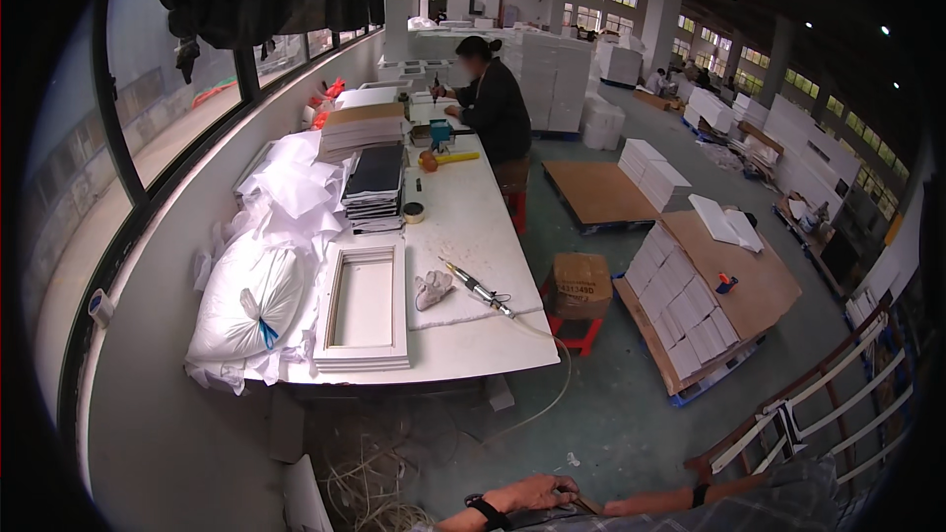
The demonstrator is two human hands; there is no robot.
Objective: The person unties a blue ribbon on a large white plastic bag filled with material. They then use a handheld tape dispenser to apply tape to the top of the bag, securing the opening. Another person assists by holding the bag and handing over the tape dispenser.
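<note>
My left hand [538, 493], with a dark band at its wrist, is low in the view in front of my body, its fingers curled inward. My right hand [625, 506] comes toward it from the right, also below a dark wristband, with its fingers mostly out of sight. A small dark thing between the two hands is too unclear to name. Beyond them, a stack of white frames [396, 320] lies on the white worktable [473, 350]. A pen-shaped air tool [477, 286] with a hose and a crumpled pale glove [432, 289] lie beside the frames.
A white sack [246, 320] tied with blue sits at the left. Farther along are dark panels [374, 182], a tape roll [414, 212] and an orange-headed mallet [443, 159], near a co-worker [498, 103]. Right stand a carton [579, 284] on a red stool and a loaded pallet [680, 296].
</note>
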